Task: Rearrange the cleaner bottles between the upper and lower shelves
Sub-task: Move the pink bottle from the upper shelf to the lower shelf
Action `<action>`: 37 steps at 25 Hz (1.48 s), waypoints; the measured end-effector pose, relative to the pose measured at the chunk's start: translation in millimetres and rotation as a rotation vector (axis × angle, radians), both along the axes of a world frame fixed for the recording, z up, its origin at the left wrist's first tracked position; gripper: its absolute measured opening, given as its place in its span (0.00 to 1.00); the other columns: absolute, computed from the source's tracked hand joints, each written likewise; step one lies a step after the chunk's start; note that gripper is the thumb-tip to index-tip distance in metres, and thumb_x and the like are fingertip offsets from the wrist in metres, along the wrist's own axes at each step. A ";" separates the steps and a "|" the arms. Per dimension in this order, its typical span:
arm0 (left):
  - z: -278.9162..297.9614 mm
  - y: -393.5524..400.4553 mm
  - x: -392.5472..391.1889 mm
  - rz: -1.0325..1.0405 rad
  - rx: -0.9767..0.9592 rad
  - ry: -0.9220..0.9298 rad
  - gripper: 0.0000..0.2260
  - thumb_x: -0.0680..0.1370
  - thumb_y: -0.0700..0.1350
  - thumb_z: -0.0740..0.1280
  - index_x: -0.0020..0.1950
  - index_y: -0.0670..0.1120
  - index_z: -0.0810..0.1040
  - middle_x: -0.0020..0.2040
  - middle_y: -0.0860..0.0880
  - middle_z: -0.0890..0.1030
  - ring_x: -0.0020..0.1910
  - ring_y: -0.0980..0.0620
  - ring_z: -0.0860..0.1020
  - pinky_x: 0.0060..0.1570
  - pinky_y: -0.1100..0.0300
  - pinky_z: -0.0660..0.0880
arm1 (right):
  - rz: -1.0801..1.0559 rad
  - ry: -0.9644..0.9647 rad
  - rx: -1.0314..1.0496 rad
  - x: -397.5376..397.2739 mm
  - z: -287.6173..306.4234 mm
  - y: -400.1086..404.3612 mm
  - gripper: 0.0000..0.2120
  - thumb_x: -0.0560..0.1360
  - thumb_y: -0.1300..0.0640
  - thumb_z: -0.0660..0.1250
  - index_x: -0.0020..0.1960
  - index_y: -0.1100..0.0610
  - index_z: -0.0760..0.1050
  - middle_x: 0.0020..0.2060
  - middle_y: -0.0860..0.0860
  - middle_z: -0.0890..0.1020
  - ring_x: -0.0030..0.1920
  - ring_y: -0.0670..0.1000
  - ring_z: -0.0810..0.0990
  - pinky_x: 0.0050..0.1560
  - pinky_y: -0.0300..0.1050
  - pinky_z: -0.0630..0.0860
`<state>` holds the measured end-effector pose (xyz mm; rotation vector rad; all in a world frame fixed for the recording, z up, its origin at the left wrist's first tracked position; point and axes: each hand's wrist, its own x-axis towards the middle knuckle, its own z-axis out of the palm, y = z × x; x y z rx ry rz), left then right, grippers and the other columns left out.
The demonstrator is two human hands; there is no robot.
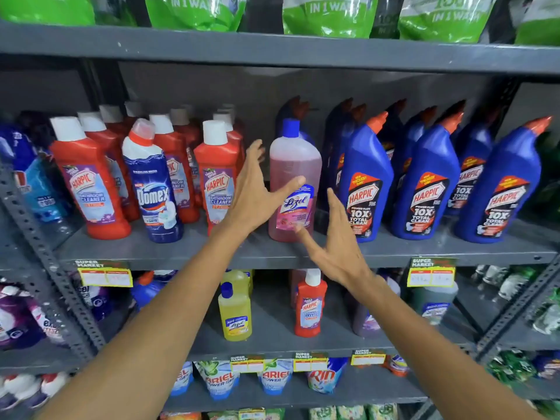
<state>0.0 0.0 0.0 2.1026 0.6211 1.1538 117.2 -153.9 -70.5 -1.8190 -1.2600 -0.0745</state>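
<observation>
A pink Lizol bottle (pixel 295 165) with a blue cap stands upright on the upper shelf (pixel 272 251), between red Harpic bottles (pixel 216 177) and blue Harpic bottles (pixel 365 180). My left hand (pixel 257 192) is spread open just left of it, thumb across the label's upper left. My right hand (pixel 336 241) is open just right of and below it, thumb by the bottle's base. Neither hand grips it. On the lower shelf (pixel 272 344) stand a yellow Lizol bottle (pixel 235 313) and a small red Harpic bottle (pixel 309 304).
A blue-white Domex bottle (pixel 153 186) stands among the red Harpic row. Green pouches (pixel 330 13) fill the top shelf. Ariel and Rin pouches (pixel 272 380) sit on the bottom shelf. A green bottle (pixel 433 301) and a purple bottle (pixel 365 319) stand on the lower shelf's right.
</observation>
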 end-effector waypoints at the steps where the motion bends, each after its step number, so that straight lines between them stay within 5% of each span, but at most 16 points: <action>1: -0.2 6.6 8.2 -0.019 -0.065 -0.005 0.50 0.70 0.60 0.81 0.82 0.48 0.57 0.77 0.48 0.73 0.74 0.50 0.75 0.72 0.55 0.74 | 0.002 0.039 -0.044 3.7 -5.3 2.7 0.48 0.81 0.38 0.69 0.87 0.56 0.45 0.87 0.52 0.54 0.86 0.48 0.54 0.82 0.40 0.52; 6: -0.2 20.9 28.5 -0.127 -0.383 0.045 0.27 0.71 0.46 0.84 0.65 0.51 0.77 0.55 0.58 0.86 0.45 0.69 0.86 0.43 0.72 0.81 | -0.052 -0.043 -0.318 22.0 -33.9 14.5 0.49 0.81 0.32 0.63 0.86 0.62 0.48 0.86 0.58 0.58 0.85 0.55 0.58 0.83 0.46 0.57; 10: -0.5 12.9 25.7 -0.103 -0.361 -0.058 0.28 0.70 0.43 0.84 0.67 0.50 0.79 0.54 0.59 0.88 0.50 0.66 0.87 0.47 0.68 0.83 | -0.115 -0.285 -0.376 23.9 -53.6 15.7 0.44 0.82 0.31 0.47 0.85 0.63 0.57 0.83 0.59 0.66 0.84 0.57 0.64 0.84 0.50 0.58; 13: 8.2 -5.7 7.0 -0.107 -0.290 -0.138 0.31 0.67 0.44 0.85 0.68 0.51 0.80 0.59 0.55 0.88 0.58 0.58 0.87 0.56 0.60 0.84 | -0.123 -0.356 -0.403 26.5 -60.0 19.5 0.42 0.82 0.34 0.44 0.83 0.64 0.61 0.83 0.60 0.67 0.84 0.57 0.64 0.85 0.51 0.58; 16: 6.9 -34.6 -37.8 -0.100 -0.303 -0.247 0.29 0.65 0.46 0.86 0.62 0.57 0.80 0.59 0.58 0.88 0.61 0.58 0.86 0.57 0.63 0.83 | -0.110 -0.384 -0.413 28.9 -59.9 20.3 0.42 0.82 0.34 0.42 0.83 0.64 0.62 0.83 0.60 0.66 0.84 0.57 0.63 0.86 0.52 0.58; 20: -41.9 -78.3 -104.0 -0.067 -0.449 -0.113 0.34 0.54 0.60 0.87 0.58 0.58 0.85 0.57 0.57 0.90 0.55 0.60 0.88 0.52 0.66 0.84 | -0.068 -0.409 -0.454 31.3 -56.0 21.1 0.43 0.81 0.35 0.41 0.84 0.63 0.60 0.84 0.60 0.64 0.85 0.57 0.61 0.86 0.52 0.54; 22: -84.1 -93.2 -118.5 -0.040 -0.536 0.009 0.38 0.50 0.65 0.86 0.59 0.60 0.85 0.56 0.55 0.90 0.53 0.59 0.88 0.52 0.59 0.86 | -0.038 -0.424 -0.487 35.0 -53.0 24.3 0.43 0.81 0.35 0.40 0.84 0.63 0.59 0.85 0.60 0.62 0.86 0.56 0.59 0.87 0.51 0.53; 24: -129.4 -97.0 -118.9 0.019 -0.575 0.105 0.37 0.51 0.63 0.87 0.59 0.62 0.83 0.56 0.56 0.90 0.51 0.60 0.87 0.53 0.53 0.86 | -0.034 -0.423 -0.500 36.2 -52.3 27.4 0.41 0.82 0.37 0.43 0.84 0.62 0.59 0.85 0.59 0.62 0.86 0.55 0.59 0.87 0.51 0.53; 27: -189.3 -87.9 -103.8 0.103 -0.557 0.166 0.31 0.56 0.58 0.85 0.56 0.63 0.81 0.52 0.60 0.88 0.47 0.63 0.83 0.50 0.64 0.82 | -0.029 -0.428 -0.502 37.4 -52.2 30.0 0.38 0.83 0.39 0.47 0.84 0.62 0.60 0.85 0.59 0.63 0.86 0.55 0.59 0.86 0.50 0.54; 34: -262.1 -59.3 -46.2 0.291 -0.579 0.093 0.25 0.65 0.48 0.87 0.55 0.57 0.77 0.49 0.61 0.86 0.46 0.59 0.84 0.44 0.64 0.81 | -0.084 -0.483 -0.419 36.2 -61.9 29.1 0.36 0.84 0.40 0.49 0.82 0.63 0.65 0.82 0.60 0.69 0.84 0.55 0.65 0.84 0.49 0.57; 37: -277.8 -51.1 -26.2 0.326 -0.579 0.094 0.25 0.67 0.48 0.86 0.58 0.54 0.78 0.50 0.53 0.87 0.49 0.47 0.85 0.50 0.52 0.83 | -0.084 -0.496 -0.414 35.8 -61.7 29.0 0.36 0.84 0.39 0.48 0.82 0.63 0.65 0.82 0.60 0.69 0.83 0.55 0.66 0.84 0.48 0.57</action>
